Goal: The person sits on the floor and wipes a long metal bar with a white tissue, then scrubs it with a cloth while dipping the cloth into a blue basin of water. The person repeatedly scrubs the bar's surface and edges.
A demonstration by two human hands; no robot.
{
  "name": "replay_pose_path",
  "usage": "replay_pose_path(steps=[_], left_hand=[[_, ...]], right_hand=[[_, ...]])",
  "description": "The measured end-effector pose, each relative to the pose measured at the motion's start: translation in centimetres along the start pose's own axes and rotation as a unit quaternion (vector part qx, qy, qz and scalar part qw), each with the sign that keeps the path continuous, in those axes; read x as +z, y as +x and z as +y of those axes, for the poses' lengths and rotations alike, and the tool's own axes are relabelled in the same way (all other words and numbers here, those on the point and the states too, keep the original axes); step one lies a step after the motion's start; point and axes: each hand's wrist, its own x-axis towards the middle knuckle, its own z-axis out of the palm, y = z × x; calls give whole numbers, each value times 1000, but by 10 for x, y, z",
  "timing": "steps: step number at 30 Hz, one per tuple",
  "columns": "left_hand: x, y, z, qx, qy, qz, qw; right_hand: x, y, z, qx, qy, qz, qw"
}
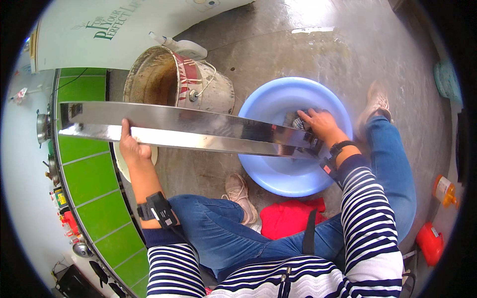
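Note:
A long, shiny metal panel [208, 130] with a bent edge lies across the view, its right end over a blue plastic basin [257, 173]. Near the panel's left end, my left hand [135, 147] grips its lower edge, the thumb lying on the surface. My right hand [319, 123] is over the basin, just beyond the panel's right end, its fingers on a dark checked cloth [298, 123]. The cloth is partly hidden by the hand and the panel. Whether my right hand also touches the panel cannot be told.
A stained metal bucket [220, 87] lies on its side beyond the panel, beside a white plastic bottle [190, 48]. Green tiles [87, 175] face the counter at left. Red fabric [283, 219] lies by my legs. At right stand an orange pump bottle [443, 190] and a red container [429, 244].

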Motion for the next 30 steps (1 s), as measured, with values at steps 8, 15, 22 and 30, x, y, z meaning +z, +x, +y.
replay_pose_path(steps=[8,15,22,30], left_hand=[[-19,-57,47,148,24,19,989],[-7,-89,55,207,40,80,974],[4,-96,47,233,17,66,970],[11,-102,48,232,44,82,968]], right_hand=[[-12,-3,-28,149,40,123,980],[-34,-28,-90,122,266,271,917],[-42,-28,-153,33,343,299,890],[-102,-14,-199,-148,477,323,804]])
